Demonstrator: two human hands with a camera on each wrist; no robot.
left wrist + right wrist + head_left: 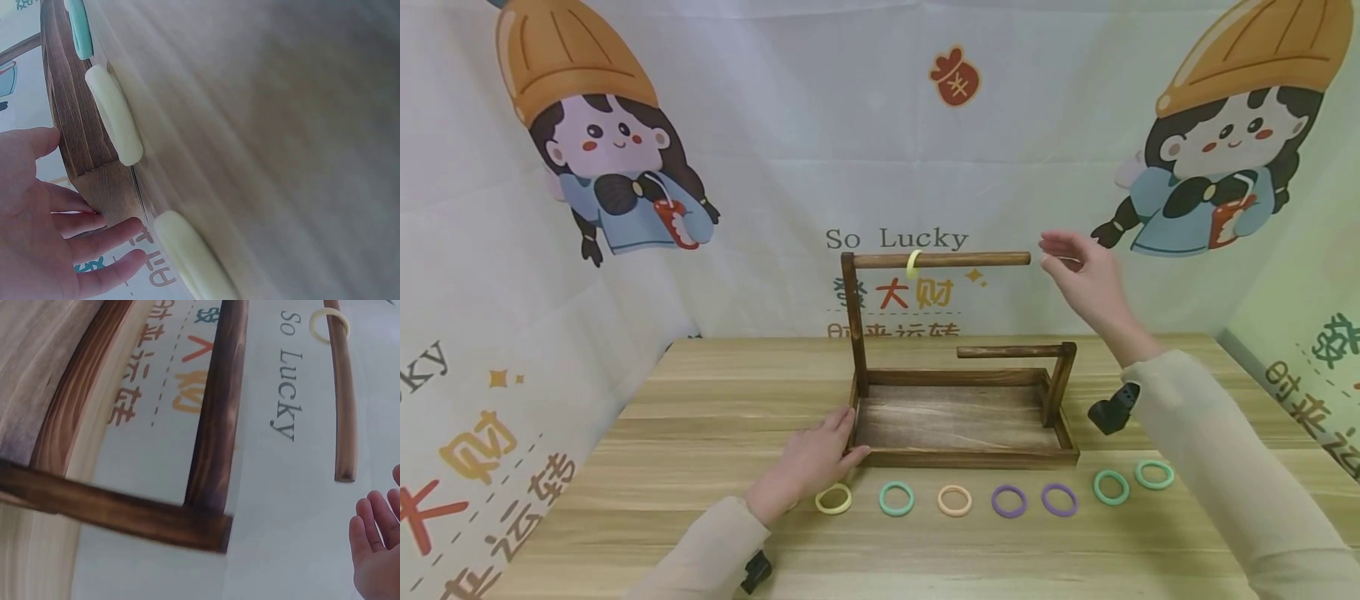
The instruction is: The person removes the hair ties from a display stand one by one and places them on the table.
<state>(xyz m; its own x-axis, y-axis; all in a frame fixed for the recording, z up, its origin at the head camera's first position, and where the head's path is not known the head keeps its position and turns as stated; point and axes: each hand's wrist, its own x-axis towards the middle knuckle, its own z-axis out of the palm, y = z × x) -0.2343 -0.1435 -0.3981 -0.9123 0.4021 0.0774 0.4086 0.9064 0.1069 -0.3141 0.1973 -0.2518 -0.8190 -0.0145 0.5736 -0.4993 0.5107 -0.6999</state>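
My left hand (812,454) rests against the left end of the dark wooden tray (962,457), fingers extended along its wall and thumb at the front corner. A tall post at that end carries an upper rod (977,259), on which a yellow ring (913,265) hangs left of the middle. Just off the rod's free right tip is my right hand (1086,271), its fingers loosely bent and holding nothing; the right wrist view shows the same gap between fingers and rod. A shorter post on the right bears a lower bare rod (1003,352).
In front of the tray lies a row of rings: a yellow ring (833,512), a peach ring (955,513), purple and several green ones. Another yellow ring (194,256) lies near the left hand, mostly hidden in the head view. A printed cloth (767,167) hangs behind the table (730,375).
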